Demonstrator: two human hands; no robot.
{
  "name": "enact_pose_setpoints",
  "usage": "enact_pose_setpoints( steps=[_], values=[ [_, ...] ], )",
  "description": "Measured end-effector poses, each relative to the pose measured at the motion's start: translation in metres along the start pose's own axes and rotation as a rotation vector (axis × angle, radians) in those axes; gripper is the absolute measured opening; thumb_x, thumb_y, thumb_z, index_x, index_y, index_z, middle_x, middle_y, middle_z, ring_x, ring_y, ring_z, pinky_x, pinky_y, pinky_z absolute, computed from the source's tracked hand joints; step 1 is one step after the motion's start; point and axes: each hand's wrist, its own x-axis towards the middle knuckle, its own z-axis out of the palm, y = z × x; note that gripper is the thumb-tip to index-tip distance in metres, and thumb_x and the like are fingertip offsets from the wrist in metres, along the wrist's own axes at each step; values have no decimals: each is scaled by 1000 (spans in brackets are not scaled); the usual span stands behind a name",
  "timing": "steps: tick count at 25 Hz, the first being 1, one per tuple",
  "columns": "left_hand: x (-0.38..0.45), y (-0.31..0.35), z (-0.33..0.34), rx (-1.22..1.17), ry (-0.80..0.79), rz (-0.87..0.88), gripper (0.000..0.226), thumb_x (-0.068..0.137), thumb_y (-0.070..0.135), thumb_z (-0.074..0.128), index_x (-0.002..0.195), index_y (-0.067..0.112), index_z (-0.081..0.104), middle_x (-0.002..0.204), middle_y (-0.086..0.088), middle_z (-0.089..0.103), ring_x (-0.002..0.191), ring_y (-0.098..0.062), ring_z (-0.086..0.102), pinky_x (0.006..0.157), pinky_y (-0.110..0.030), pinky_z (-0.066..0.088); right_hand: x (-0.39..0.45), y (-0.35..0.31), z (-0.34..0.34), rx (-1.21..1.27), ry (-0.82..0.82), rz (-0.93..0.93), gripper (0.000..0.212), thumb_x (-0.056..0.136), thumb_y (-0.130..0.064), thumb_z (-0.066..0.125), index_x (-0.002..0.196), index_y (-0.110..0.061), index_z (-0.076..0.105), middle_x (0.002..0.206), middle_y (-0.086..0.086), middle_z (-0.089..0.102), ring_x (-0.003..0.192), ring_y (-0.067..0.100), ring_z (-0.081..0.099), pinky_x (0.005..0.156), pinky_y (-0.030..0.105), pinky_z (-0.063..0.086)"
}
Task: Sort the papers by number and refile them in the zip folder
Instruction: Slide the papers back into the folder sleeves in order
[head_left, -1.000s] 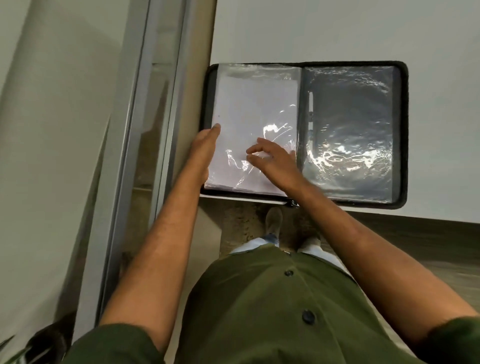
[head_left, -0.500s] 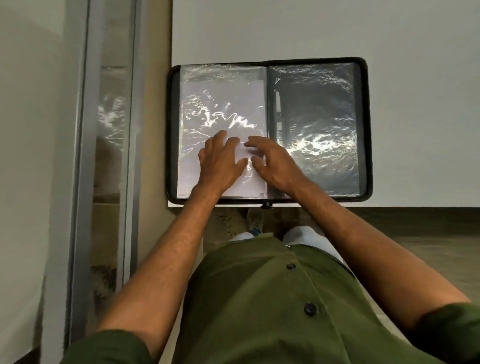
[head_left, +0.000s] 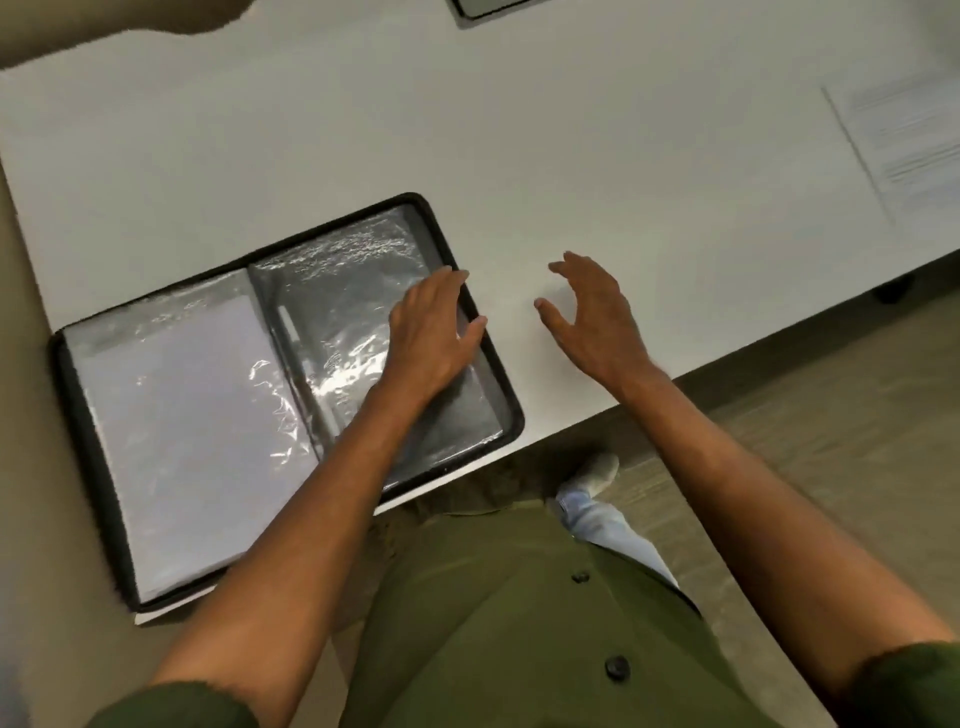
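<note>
Left hand (head_left: 434, 332) seemingly on zip folder (head_left: 488, 374) (right hand (head_left: 597, 317) empty)

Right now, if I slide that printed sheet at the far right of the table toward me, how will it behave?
The printed sheet lies flat and looks like thin paper, so it would probably flop if lifted by one edge. On the smooth white table it should glide easily. Part of it runs out of view, so I cannot judge its full size.

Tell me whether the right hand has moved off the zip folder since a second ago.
Yes. The right hand has gone rightward off the zip folder, now over bare table beyond its right edge.
</note>
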Motion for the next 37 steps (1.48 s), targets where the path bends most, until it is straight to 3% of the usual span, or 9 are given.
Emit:
enact_pose_setpoints(
  steps=[6,14,24,30,35,37],
  values=[
    [72,139,60,-8,-35,67,63,101,48,56,156,25,35,165,-2,32,152,-25,28,123,-48,22,29,129,-93,-29,87,69,56,102,-49,59,151,-23,50,164,0,41,156,22,29,126,40,25],
    [146,303,121,-51,-24,63,63,100,49,59,154,26,38,164,0,34,151,-24,31,122,-47,24,60,264,-208,-72,126,104,57,104,-51,55,154,-26,44,167,-3,35,158,20,22,127,41,19],
    [232,385,165,-23,-138,132,63,101,46,57,156,25,36,165,0,33,152,-23,28,122,-45,23,125,362,-287,-3,241,231,56,103,-48,57,152,-24,45,164,2,39,155,25,29,126,51,27],
    [297,441,201,-42,-270,160,64,101,46,57,157,23,34,165,0,31,151,-24,27,121,-47,24,161,411,-326,-13,245,297,56,104,-43,59,153,-20,45,165,5,38,156,27,26,126,50,26],
    [334,475,228,-130,-367,14,71,97,48,61,156,17,36,158,-6,40,145,-27,35,117,-44,33,190,444,-348,-40,226,327,58,103,-41,60,153,-19,43,168,7,32,158,29,21,126,52,23],
    [345,490,234,-269,-359,-110,71,95,45,65,154,16,39,152,-7,46,140,-24,42,116,-43,38,203,460,-355,-83,180,341,65,103,-45,59,157,-18,37,171,8,25,160,30,14,128,53,21]
  ],
)
